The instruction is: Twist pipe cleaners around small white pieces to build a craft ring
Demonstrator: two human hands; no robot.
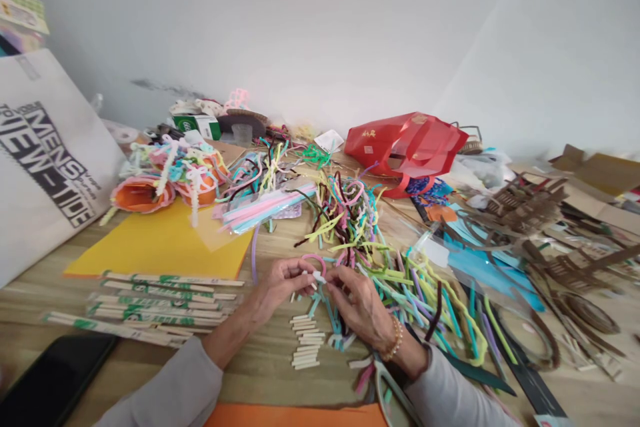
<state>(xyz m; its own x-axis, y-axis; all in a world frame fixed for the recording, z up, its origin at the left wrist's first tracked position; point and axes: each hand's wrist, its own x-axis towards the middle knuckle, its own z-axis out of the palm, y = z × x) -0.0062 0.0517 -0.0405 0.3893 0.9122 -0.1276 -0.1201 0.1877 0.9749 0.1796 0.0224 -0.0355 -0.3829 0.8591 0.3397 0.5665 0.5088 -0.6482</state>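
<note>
My left hand (281, 283) and my right hand (359, 301) meet over the middle of the table. Between their fingertips is a small white fuzzy piece (318, 276), which looks like a bit of pipe cleaner; both hands pinch it. A pale stick end shows beneath my left fingers. Just behind the fingers a pink pipe cleaner (314, 258) curves in a loop. Below the hands lies a column of short cut wooden sticks (306, 350). Light blue pipe cleaner pieces (333, 313) lie close to my right hand.
Wrapped chopsticks (155, 303), a yellow sheet (165, 240) and a dark phone (57, 377) lie on the left. Many coloured pipe cleaners (425, 293) spread to the right. Scissors (393, 390) and an orange sheet (295, 415) are nearest me. A red bag (380, 140) stands behind.
</note>
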